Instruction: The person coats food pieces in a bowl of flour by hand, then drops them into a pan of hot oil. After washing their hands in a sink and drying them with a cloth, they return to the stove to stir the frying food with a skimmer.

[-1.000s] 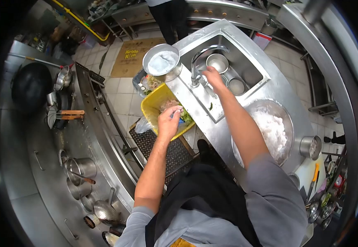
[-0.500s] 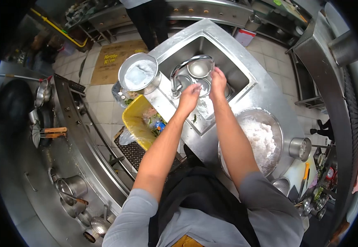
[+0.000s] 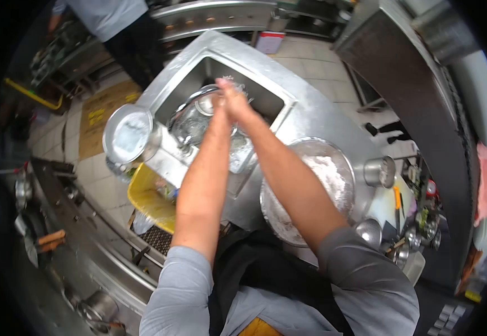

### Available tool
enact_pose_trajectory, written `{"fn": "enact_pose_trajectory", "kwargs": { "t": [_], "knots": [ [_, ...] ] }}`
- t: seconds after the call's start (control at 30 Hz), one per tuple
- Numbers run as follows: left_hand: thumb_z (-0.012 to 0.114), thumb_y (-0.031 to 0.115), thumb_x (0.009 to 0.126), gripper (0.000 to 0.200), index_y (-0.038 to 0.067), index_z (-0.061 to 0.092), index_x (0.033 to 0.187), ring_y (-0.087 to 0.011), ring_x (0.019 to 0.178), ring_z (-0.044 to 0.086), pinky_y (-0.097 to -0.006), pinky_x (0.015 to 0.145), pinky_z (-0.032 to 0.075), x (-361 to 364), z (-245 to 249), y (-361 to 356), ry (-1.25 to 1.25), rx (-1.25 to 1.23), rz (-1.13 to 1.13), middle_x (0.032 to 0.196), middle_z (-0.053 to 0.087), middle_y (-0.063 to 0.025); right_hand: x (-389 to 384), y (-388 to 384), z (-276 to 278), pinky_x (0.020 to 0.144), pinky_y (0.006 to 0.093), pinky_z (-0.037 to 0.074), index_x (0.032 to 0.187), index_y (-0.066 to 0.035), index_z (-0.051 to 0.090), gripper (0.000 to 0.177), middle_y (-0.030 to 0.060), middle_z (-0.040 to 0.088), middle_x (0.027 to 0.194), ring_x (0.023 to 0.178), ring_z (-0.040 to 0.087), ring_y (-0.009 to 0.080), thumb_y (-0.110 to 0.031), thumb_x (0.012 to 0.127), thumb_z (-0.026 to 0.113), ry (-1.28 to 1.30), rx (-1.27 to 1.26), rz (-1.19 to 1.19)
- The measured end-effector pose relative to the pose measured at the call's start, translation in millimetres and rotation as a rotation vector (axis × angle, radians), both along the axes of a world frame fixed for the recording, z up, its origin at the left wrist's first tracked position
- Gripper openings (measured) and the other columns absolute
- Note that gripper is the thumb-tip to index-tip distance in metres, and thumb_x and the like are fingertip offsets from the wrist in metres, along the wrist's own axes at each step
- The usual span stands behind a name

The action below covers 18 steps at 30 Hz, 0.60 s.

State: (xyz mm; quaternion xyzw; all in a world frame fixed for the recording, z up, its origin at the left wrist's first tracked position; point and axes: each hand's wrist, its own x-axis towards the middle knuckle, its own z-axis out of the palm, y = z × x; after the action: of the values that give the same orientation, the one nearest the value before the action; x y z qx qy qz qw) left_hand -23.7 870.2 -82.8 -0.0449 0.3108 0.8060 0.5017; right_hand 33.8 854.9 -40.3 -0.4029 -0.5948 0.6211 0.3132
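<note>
Both my hands meet over the steel sink (image 3: 286, 98), palm against palm, with nothing held in them. My left hand (image 3: 217, 104) lies mostly behind my right hand (image 3: 236, 105), whose fingers point up and away from me. They are just right of the curved faucet (image 3: 189, 112), and water glints around them. Steel bowls (image 3: 198, 120) sit in the basin beneath, blurred. The fingers look stretched out rather than curled.
A wide steel bowl of white grainy food (image 3: 324, 171) stands on the counter right of my arms, with a small steel pot (image 3: 379, 171) beyond it. A round tin with white contents (image 3: 127, 134) sits left of the sink above a yellow bin (image 3: 141, 197). Another person (image 3: 114, 22) stands at the top left.
My left hand left the yellow bin and joined my right hand at the faucet. Both hands have since come together over the basin, and my head has swung so the view tilts left.
</note>
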Motion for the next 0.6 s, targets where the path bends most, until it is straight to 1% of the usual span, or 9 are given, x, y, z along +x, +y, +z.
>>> {"fn": "enact_pose_trajectory", "kwargs": {
  "t": [0.03, 0.1, 0.13, 0.17, 0.23, 0.27, 0.43, 0.57, 0.6],
  "knots": [
    [0.05, 0.041, 0.096, 0.056, -0.006, 0.048, 0.127, -0.0222, 0.108, 0.057, -0.0328, 0.096, 0.044, -7.9, -5.3, 9.8, 0.046, 0.015, 0.009, 0.116, 0.059, -0.0138, -5.5, 1.0, -25.0, 0.115, 0.0328, 0.018, 0.145, -0.003, 0.031, 0.061, 0.0154, 0.033, 0.15, 0.142, 0.024, 0.0258, -0.044, 0.1, 0.034, -0.05, 0.344, -0.009],
    [0.052, 0.036, 0.096, 0.054, -0.006, 0.045, 0.128, -0.0258, 0.11, 0.056, -0.0366, 0.099, 0.044, -14.8, -1.2, 13.6, 0.237, 0.091, -0.012, 0.121, 0.056, -0.0179, -2.2, -21.3, -1.1, 0.102, 0.0321, 0.037, 0.143, -0.006, 0.038, 0.06, 0.011, 0.044, 0.142, 0.124, 0.047, 0.0222, -0.047, 0.1, 0.038, 0.137, 0.13, -0.118],
    [0.053, 0.029, 0.095, 0.05, -0.007, 0.044, 0.128, -0.0268, 0.109, 0.057, -0.0361, 0.099, 0.044, -14.8, -3.1, 18.0, 0.269, 0.082, 0.008, 0.12, 0.056, -0.0192, 0.8, -27.4, 30.7, 0.111, 0.0327, 0.029, 0.148, -0.003, 0.024, 0.059, 0.0131, 0.035, 0.149, 0.135, 0.036, 0.0223, -0.036, 0.101, 0.038, 0.21, -0.274, -0.145],
    [0.053, 0.023, 0.095, 0.046, -0.008, 0.044, 0.128, -0.0279, 0.109, 0.057, -0.0356, 0.099, 0.045, -13.0, -4.0, 24.9, 0.303, 0.076, 0.028, 0.119, 0.056, -0.0204, 1.3, -18.7, 23.6, 0.111, 0.0327, 0.029, 0.148, -0.003, 0.024, 0.059, 0.0131, 0.035, 0.149, 0.135, 0.036, 0.0223, -0.036, 0.101, 0.038, 0.204, -0.264, -0.155],
    [0.045, 0.017, 0.099, 0.04, -0.007, 0.042, 0.131, -0.0301, 0.117, 0.053, -0.0403, 0.103, 0.042, 13.7, 56.2, -13.9, 0.177, -0.012, 0.041, 0.128, 0.051, -0.021, 3.4, 10.3, -1.8, 0.106, 0.0344, 0.036, 0.145, -0.003, 0.031, 0.057, 0.0134, 0.044, 0.142, 0.128, 0.045, 0.0227, -0.027, 0.097, 0.051, 0.452, -0.358, -0.135],
    [0.045, 0.01, 0.098, 0.029, -0.007, 0.048, 0.122, -0.0302, 0.109, 0.057, -0.04, 0.096, 0.049, 15.2, 40.4, -6.3, 0.024, 0.004, 0.112, 0.119, 0.056, -0.0193, 11.3, 18.3, -1.2, 0.098, 0.0375, 0.045, 0.131, -0.002, 0.047, 0.046, 0.0145, 0.055, 0.127, 0.113, 0.056, 0.0247, -0.017, 0.091, 0.062, 0.594, -0.622, -0.049],
    [0.046, 0.007, 0.097, 0.019, -0.005, 0.051, 0.111, -0.0264, 0.097, 0.061, -0.0398, 0.09, 0.052, 15.3, 8.7, -25.1, -0.214, 0.214, -0.061, 0.109, 0.058, -0.0163, 2.1, 41.7, -29.8, 0.077, 0.0391, 0.054, 0.104, -0.004, 0.056, 0.022, 0.0136, 0.061, 0.091, 0.084, 0.062, 0.0247, -0.01, 0.085, 0.067, 0.626, -0.518, 0.059],
    [0.046, 0.001, 0.083, 0.025, -0.002, 0.065, 0.099, -0.0191, 0.083, 0.064, -0.0321, 0.072, 0.051, 9.6, 17.5, -67.5, 0.718, -0.24, -0.155, 0.09, 0.068, -0.0118, -7.9, 18.6, -36.3, 0.062, 0.0363, 0.052, 0.097, -0.004, 0.059, 0.015, 0.0088, 0.06, 0.08, 0.069, 0.058, 0.0194, -0.017, 0.094, 0.053, 0.254, -0.599, -0.184],
    [0.047, 0.005, 0.085, 0.027, 0.001, 0.067, 0.102, -0.0212, 0.083, 0.066, -0.0351, 0.075, 0.05, 0.0, 11.3, -81.5, 1.302, -0.453, -0.17, 0.09, 0.07, -0.0153, -13.6, 7.5, -31.9, 0.061, 0.0364, 0.051, 0.095, -0.003, 0.06, 0.016, 0.0075, 0.059, 0.078, 0.069, 0.058, 0.018, -0.018, 0.094, 0.054, 0.183, -0.611, -0.239]
  ]
}}
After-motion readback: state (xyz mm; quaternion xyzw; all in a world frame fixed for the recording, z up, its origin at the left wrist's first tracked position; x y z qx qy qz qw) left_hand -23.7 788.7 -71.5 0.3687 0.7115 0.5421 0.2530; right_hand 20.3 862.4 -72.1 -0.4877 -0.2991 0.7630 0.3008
